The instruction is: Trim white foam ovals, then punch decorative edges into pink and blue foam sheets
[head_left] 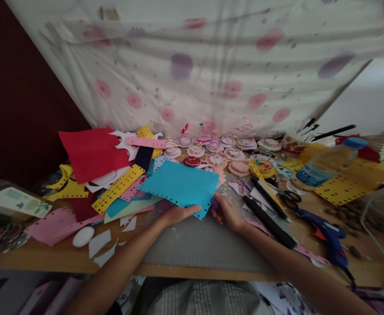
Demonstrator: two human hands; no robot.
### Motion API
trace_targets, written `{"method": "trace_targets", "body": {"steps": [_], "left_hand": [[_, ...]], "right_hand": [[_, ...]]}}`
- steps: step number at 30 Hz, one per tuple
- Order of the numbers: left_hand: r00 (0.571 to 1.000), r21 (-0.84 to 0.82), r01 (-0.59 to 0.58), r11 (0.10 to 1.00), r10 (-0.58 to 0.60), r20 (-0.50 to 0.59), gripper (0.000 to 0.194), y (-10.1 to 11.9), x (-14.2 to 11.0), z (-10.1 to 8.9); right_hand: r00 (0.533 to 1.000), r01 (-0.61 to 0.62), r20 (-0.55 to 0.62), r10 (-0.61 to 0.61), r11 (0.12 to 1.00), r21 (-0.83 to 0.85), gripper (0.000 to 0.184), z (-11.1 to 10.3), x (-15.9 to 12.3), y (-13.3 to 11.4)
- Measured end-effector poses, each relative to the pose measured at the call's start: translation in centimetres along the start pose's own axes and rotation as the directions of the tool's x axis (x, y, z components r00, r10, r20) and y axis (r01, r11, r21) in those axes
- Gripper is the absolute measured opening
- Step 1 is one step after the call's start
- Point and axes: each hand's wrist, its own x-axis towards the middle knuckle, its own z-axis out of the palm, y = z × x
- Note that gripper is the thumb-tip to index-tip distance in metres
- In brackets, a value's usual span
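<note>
My left hand (181,213) grips a blue foam sheet (181,179) by its near edge, thumb on top. A row of small punched holes runs along that near edge and up the right corner. At the sheet's right edge, my right hand (228,212) is closed around a small purple hole punch (214,202), mostly covered by the fingers. Below both hands lies a grey cutting mat (198,249).
Left are a red sheet (91,153), punched yellow strips (118,190) and a clear bottle (14,201). Several small decorated discs (214,158) line the back. Right are scissors (290,197), a black stick-like tool (269,223), a blue glue gun (326,232) and a water bottle (326,164).
</note>
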Motion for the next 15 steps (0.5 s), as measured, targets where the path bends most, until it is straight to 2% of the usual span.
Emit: {"method": "trace_targets", "body": {"steps": [7, 13, 15], "left_hand": [[1.000, 0.069, -0.008, 0.998, 0.006, 0.019, 0.052, 0.09, 0.09, 0.03], [0.998, 0.149, 0.052, 0.988, -0.055, 0.015, 0.028, 0.30, 0.03, 0.13], [0.996, 0.161, 0.081, 0.984, -0.087, 0.028, 0.027, 0.11, 0.04, 0.14]], "right_hand": [[1.000, -0.020, 0.012, 0.019, 0.999, 0.030, 0.049, -0.01, -0.01, 0.12], [0.995, -0.069, 0.083, 0.060, 0.992, 0.105, 0.043, -0.09, 0.50, -0.16], [0.988, -0.099, 0.134, 0.081, 0.986, 0.133, 0.040, -0.17, 0.94, -0.40]]}}
